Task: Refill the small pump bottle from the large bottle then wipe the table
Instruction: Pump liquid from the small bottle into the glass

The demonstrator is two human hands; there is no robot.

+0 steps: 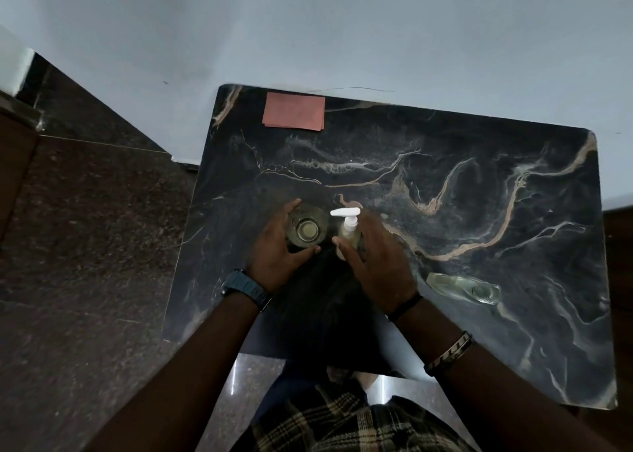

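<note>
A small pump bottle [346, 234] with a white pump head stands upright near the middle of the dark marble table [479, 184]. My right hand [375, 263] wraps around its body from the right. Just to its left stands a wider clear bottle [307, 229], seen from above with its mouth uncovered and pale liquid inside. My left hand [274, 246] curls around this large bottle, thumb at the near side and fingers at the far side. A folded pink cloth [294, 110] lies flat at the table's far left corner.
A clear glass bottle [466, 289] lies on its side to the right of my right hand. The table's far edge stands against a pale wall. Dark stone floor runs along the table's left side.
</note>
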